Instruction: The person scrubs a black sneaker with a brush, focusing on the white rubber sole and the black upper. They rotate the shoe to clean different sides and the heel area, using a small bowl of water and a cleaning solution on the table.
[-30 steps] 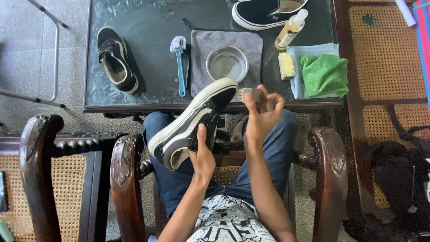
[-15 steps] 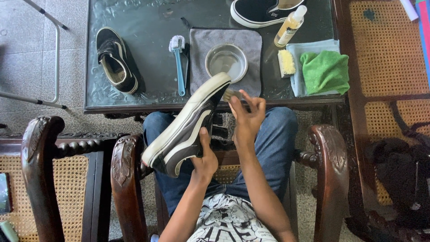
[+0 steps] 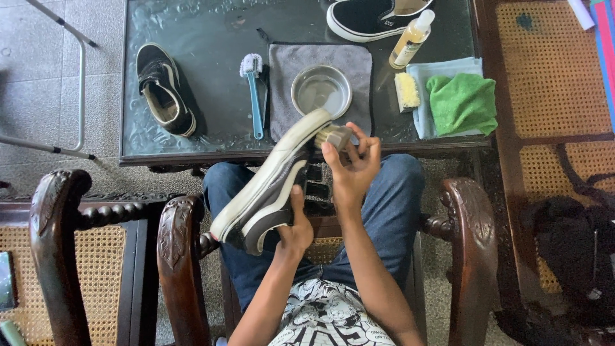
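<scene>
My left hand (image 3: pixel 296 225) grips a black sneaker with a white sole (image 3: pixel 269 186) by its heel, tilted with the sole facing up-left over my lap. In my right hand (image 3: pixel 353 168) is a small wooden brush (image 3: pixel 333 136), its bristles pressed against the toe end of the sole. Both sit just in front of the dark glass table's (image 3: pixel 211 70) near edge.
On the table lie a second black sneaker (image 3: pixel 164 90), a blue-handled brush (image 3: pixel 255 90), a metal bowl (image 3: pixel 321 91) on a grey cloth, a third sneaker (image 3: pixel 375 18), a squeeze bottle (image 3: pixel 411 38), a yellow brush (image 3: pixel 406 91) and a green cloth (image 3: pixel 462 102). Carved wooden armrests flank me.
My right hand has come down from the air and brought the brush against the sneaker's toe. The sneaker has tipped slightly and shifted to the left.
</scene>
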